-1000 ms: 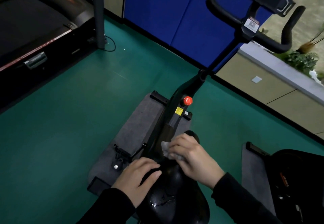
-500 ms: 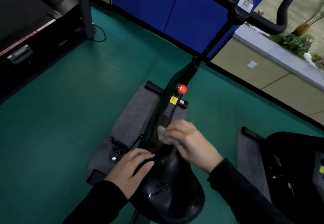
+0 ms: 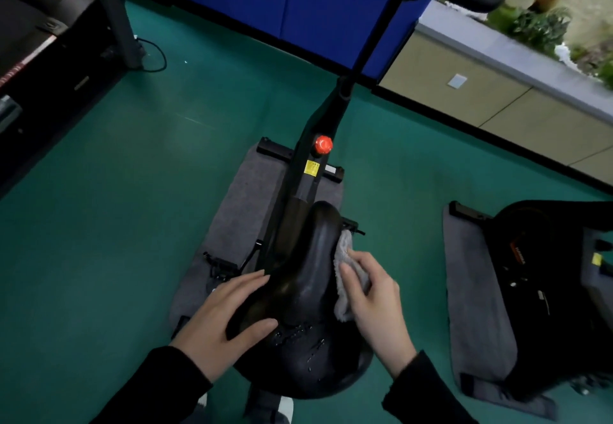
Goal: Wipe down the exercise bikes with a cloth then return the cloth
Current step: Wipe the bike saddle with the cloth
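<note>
- The cloth (image 3: pixel 349 276), pale grey and bunched, is held in the right hand (image 3: pixel 374 304), with the fingers curled over it, and is pressed against the right flank of the black saddle (image 3: pixel 308 277).
- The left hand (image 3: pixel 225 317) is laid on the left side of the saddle with the fingers nearly straight and the thumb spread across the top; nothing is gripped in it.
- Small shiny specks are seen on the broad rear part of the saddle.
- The exercise bike (image 3: pixel 308 184) is stood on a grey mat (image 3: pixel 245 198) on the green floor (image 3: pixel 116 224); a red knob (image 3: pixel 323 144) and a yellow label (image 3: pixel 311 168) are carried on its frame.
- A second bike (image 3: pixel 547 284) is set on its own mat, apart to the right.
- A treadmill (image 3: pixel 39 41) is seen at the upper left.
</note>
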A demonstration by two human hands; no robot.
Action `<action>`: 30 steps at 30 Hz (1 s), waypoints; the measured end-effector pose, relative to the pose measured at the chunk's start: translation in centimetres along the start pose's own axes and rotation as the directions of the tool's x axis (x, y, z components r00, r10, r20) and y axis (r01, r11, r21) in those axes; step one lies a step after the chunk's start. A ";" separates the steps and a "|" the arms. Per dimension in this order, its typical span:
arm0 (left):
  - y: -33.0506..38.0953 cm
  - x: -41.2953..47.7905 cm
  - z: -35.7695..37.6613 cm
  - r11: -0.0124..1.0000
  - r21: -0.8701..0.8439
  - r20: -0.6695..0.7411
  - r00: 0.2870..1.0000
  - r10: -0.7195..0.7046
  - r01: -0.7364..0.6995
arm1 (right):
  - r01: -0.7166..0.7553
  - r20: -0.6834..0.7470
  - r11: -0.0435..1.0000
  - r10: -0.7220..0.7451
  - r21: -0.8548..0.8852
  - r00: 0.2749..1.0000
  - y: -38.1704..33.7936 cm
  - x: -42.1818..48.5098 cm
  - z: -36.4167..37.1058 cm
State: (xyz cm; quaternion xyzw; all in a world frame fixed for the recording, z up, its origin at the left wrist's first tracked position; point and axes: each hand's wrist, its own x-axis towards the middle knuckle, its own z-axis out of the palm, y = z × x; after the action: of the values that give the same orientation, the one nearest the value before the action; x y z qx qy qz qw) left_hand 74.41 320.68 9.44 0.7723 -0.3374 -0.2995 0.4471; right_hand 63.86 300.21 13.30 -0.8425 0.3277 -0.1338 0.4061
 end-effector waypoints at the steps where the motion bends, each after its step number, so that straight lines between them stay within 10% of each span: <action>1: 0.1 0.0 -0.1 1.000 0.013 0.012 1.000 0.000 0.000 | -0.003 0.013 1.000 0.004 -0.011 1.000 0.0 0.2 -0.2; 13: -0.8 -2.4 -0.1 0.995 0.058 0.068 0.994 -0.086 0.082 | -0.019 0.271 0.999 0.027 -0.030 0.962 5.2 -1.5 -3.6; 18: -1.3 -2.6 0.7 0.993 0.049 0.031 0.993 -0.112 0.110 | -0.333 0.348 0.835 0.185 0.437 0.919 6.8 -1.6 -2.3; 30: -1.5 -2.5 1.2 0.992 -0.028 -0.065 0.990 -0.124 0.123 | -0.269 0.128 0.523 0.289 0.809 0.949 7.7 -5.5 0.2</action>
State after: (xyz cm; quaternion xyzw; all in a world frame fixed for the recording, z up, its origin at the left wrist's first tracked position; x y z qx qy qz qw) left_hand 72.44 322.62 7.99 0.7960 -0.2703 -0.3048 0.4477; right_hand 56.39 300.49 7.51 -0.4940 0.3635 -0.2124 0.7608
